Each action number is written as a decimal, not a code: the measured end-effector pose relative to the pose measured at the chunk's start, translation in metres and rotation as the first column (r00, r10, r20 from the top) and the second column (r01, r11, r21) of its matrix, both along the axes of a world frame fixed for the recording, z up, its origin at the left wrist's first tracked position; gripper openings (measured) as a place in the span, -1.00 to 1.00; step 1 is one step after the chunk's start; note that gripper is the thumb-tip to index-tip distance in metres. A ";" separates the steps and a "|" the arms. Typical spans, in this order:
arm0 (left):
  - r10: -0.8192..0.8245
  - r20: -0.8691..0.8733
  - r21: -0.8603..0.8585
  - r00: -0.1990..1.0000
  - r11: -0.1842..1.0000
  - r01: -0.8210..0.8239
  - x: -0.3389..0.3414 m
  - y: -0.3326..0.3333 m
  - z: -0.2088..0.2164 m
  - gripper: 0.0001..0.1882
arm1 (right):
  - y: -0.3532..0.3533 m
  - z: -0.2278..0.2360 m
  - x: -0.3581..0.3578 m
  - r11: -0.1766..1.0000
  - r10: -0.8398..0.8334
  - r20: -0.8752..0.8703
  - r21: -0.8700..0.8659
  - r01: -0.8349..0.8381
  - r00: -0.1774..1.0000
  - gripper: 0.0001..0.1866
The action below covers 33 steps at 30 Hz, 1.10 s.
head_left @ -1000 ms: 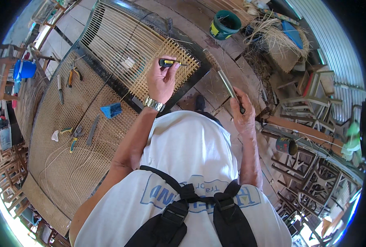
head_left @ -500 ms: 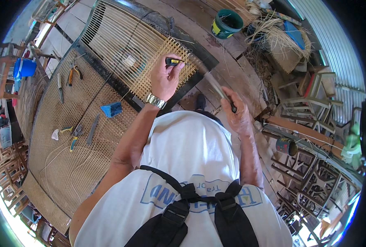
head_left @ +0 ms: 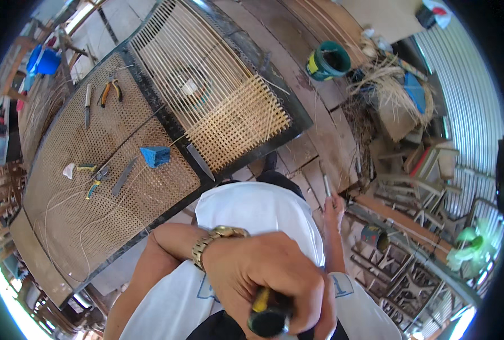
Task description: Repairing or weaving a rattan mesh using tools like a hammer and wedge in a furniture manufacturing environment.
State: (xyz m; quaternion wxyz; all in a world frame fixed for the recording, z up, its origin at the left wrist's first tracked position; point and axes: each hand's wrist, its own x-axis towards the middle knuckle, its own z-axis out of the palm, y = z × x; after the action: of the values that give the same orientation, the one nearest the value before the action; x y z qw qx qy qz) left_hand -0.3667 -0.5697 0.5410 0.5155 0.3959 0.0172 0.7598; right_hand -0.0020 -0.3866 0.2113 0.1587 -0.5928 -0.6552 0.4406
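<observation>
Close in front, my left hand [head_left: 263, 272] is closed round a short tool with a black-and-yellow handle [head_left: 270, 311]; its working end is hidden. A gold watch circles that wrist. Out to the right, my right hand [head_left: 334, 211] grips a long tool with a grey metal shaft [head_left: 326, 185], which points away from me; its head cannot be made out. Ahead is a dark-framed panel [head_left: 229, 174] with pale cane strips [head_left: 172, 45]. Woven lattice [head_left: 240, 122] fills its near right part. A pointed blade [head_left: 200, 161] lies on the frame beside the lattice.
On the finished cane mesh [head_left: 65, 141] lie orange-handled pliers [head_left: 113, 93], a knife [head_left: 87, 106], a blue block [head_left: 155, 156], a flat grey blade [head_left: 124, 176] and cutters with yellow grips [head_left: 99, 180]. A green bucket [head_left: 328, 61] stands beyond. Wooden chair frames [head_left: 399, 249] are stacked at right.
My left hand has left the lattice and come up close to me with its tool. My right hand has moved from beside the panel down and right with the long tool.
</observation>
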 end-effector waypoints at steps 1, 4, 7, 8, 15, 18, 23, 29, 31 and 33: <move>-0.217 0.102 0.025 0.971 0.976 0.216 -0.003 0.004 0.008 -0.79 | -0.001 0.002 0.001 0.989 -0.058 -0.001 -0.135 0.058 0.998 -0.64; -0.312 0.473 0.099 0.824 0.948 0.302 0.055 -0.009 -0.002 -0.76 | 0.020 -0.005 -0.008 0.958 -0.067 0.036 -0.277 0.075 0.997 -0.64; -0.379 0.109 0.049 0.919 0.926 0.375 0.011 0.004 0.017 -0.69 | 0.051 -0.030 -0.009 0.960 -0.003 0.021 -0.281 0.008 1.000 -0.63; -0.473 0.518 0.005 0.713 0.835 0.551 0.012 0.004 0.037 -0.68 | 0.058 -0.030 -0.013 0.964 0.028 0.019 -0.264 -0.022 0.999 -0.62; -0.039 0.237 0.180 0.971 0.984 -0.005 0.065 0.054 -0.008 -0.74 | 0.132 -0.038 -0.058 0.943 0.197 -0.045 -0.265 -0.202 0.979 -0.63; 0.185 0.123 -0.032 0.975 0.983 -0.183 0.070 0.065 -0.001 -0.72 | 0.155 -0.048 -0.077 0.930 0.302 0.003 -0.221 -0.294 0.953 -0.62; 0.345 0.301 -0.117 0.889 0.939 -0.325 0.078 0.103 -0.006 -0.64 | 0.172 -0.060 -0.099 0.903 0.423 0.021 -0.094 -0.419 0.906 -0.60; 0.364 0.258 -0.020 0.895 0.928 -0.372 0.085 0.117 0.018 -0.73 | 0.185 -0.059 -0.110 0.868 0.489 -0.021 0.106 -0.485 0.872 -0.62; 0.302 0.183 0.006 0.935 0.951 -0.309 0.067 0.114 0.018 -0.68 | 0.188 -0.075 -0.088 0.918 0.343 -0.070 -0.189 -0.350 0.937 -0.61; 0.331 0.071 0.019 0.941 0.943 -0.333 0.057 0.109 0.015 -0.61 | 0.181 -0.038 -0.115 0.864 0.393 -0.102 -0.301 -0.405 0.914 -0.60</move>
State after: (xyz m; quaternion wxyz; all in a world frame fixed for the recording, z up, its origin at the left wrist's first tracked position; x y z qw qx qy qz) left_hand -0.3093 -0.4608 0.5565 0.3742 0.3694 0.0548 0.8488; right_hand -0.1174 -0.2052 0.1735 -0.0204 -0.4540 -0.6813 0.5738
